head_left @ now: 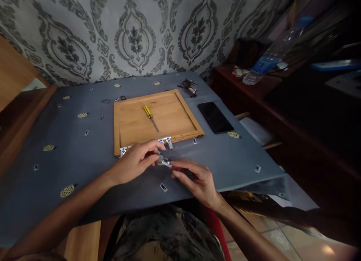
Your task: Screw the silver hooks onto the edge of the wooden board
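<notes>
A wooden cabinet door panel (132, 122) lies flat on the grey cloth-covered table (70, 152). A yellow-handled screwdriver (150, 117) rests on the panel. Two metal hinges (168, 141) sit along the panel's near edge. My left hand (135, 161) and my right hand (194, 178) meet just in front of that edge, both pinching a small metal hinge piece (165, 162) between their fingertips.
A black phone (215, 117) lies right of the panel, with dark glasses (188, 87) behind it. A dark wooden side table at right carries a plastic water bottle (270, 58). Patterned wallpaper backs the table. The table's right edge drops off near a cushion.
</notes>
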Available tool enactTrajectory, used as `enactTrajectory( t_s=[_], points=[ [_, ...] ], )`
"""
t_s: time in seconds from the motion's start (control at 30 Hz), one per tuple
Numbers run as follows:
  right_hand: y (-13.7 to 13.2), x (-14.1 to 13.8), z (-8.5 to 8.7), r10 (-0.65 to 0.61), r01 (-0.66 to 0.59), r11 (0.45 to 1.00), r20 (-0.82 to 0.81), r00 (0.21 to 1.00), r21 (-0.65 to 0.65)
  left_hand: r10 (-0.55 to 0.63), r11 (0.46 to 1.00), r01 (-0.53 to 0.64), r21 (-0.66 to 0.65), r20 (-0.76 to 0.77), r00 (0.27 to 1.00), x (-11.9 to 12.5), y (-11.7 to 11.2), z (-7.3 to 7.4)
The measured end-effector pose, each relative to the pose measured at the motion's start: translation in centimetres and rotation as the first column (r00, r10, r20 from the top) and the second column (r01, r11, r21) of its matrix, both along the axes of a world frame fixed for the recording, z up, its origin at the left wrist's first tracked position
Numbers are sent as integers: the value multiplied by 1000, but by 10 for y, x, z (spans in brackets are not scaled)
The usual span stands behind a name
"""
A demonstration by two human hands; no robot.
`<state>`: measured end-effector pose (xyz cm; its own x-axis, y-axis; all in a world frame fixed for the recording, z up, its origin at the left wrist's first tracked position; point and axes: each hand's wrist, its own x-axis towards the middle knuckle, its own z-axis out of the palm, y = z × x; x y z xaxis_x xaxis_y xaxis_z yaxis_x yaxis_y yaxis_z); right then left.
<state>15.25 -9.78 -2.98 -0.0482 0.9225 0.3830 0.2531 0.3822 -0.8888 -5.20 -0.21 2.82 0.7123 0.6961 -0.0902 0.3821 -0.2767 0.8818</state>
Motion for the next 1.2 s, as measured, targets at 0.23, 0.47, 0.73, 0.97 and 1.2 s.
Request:
enactTrajectory(
  t_s=[0.23,0.47,0.73,0.97,1.2],
  points=[
    [-5,18,6,79,-79,997,24,997,-13,-46,998,47,-34,25,999,22,-9,-6],
    [-1,28,0,-125,94,968,-123,984,-232,157,936,-138,325,-30,987,21,3,1],
    [26,26,-8,-242,138,906,-223,944,-400,233,730,-121,673,-78,969,16,25,-13],
    [41,23,-8,-231,121,882,-196,953,-455,101,719,153,677,-321,942,41,17,-15],
    [48,27,-7,-188,99,860,-131,973,-500,142,719,227,657,-459,877,65,18,-12]
  ],
)
